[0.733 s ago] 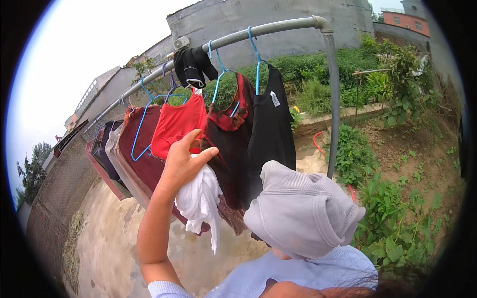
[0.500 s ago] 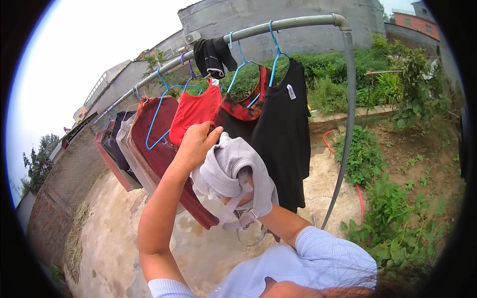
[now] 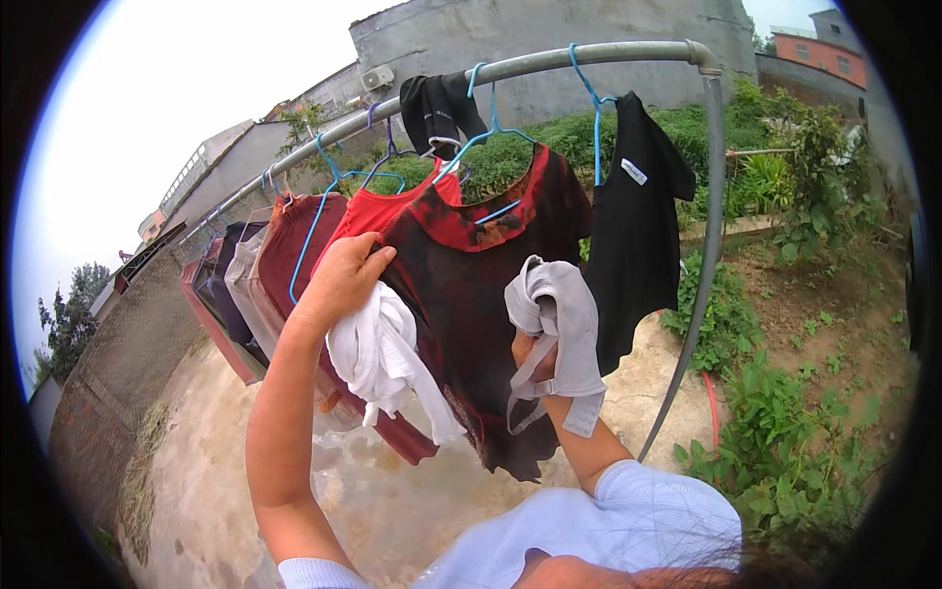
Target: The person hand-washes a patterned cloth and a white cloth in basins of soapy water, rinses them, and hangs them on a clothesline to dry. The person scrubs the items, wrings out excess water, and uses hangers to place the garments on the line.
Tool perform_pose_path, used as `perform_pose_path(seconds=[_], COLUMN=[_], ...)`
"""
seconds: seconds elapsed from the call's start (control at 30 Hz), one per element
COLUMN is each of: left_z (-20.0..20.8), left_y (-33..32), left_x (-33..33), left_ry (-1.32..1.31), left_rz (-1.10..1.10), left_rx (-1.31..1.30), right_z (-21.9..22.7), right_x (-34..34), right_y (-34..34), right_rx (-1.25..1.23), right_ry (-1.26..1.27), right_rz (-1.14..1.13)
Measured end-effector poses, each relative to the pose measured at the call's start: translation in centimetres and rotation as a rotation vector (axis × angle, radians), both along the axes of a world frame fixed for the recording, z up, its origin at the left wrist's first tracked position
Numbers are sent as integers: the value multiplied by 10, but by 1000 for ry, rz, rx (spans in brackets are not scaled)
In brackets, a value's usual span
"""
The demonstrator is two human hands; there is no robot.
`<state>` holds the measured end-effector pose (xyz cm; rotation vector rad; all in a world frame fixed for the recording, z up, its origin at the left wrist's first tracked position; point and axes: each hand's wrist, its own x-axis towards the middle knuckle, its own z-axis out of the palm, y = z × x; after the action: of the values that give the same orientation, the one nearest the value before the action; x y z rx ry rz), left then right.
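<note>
Holds the left hand [image 3: 343, 280] raised to the hanging clothes on a bent elbow, back of the hand toward the camera, thumb pointing right. Has it clamped on a bunched white cloth [image 3: 378, 344], hanging below the palm; seems also to pinch the near edge of a dark red patterned top [image 3: 466, 265], with fingertips hard to make out there. Angles the right forearm up and leftward, with the right hand [image 3: 531, 358] curled around a grey strapped garment [image 3: 564, 299], in front of the patterned top and near a black top [image 3: 643, 245]. Conceals most of the right fingers under the grey fabric, and much of a red top [image 3: 368, 211] behind the patterned one. Shows a white label [image 3: 634, 172] on the black top, with print too small to read, plus pale lettering, likewise unreadable, on a dark garment [image 3: 442, 113] slung over the metal rail [image 3: 628, 53].
</note>
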<state>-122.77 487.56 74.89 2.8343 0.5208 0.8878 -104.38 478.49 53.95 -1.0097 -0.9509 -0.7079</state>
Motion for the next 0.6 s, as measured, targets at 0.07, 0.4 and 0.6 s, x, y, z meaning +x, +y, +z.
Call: perform_pose_path(seconds=[0.07, 0.4, 0.6], left_z=[-5, -26, -40], left_y=[7, -19, -16], left_x=[-4, 26, 29], left_ry=[5, -19, -56], left_rz=[2, -170, -140], left_rx=[34, -39, -57], right_z=[25, 152, 180], right_x=[-10, 71, 74], right_y=[-23, 97, 76], right_rx=[29, -502, -1205], right_ry=[-44, 39, -140], right_rz=[-31, -101, 112])
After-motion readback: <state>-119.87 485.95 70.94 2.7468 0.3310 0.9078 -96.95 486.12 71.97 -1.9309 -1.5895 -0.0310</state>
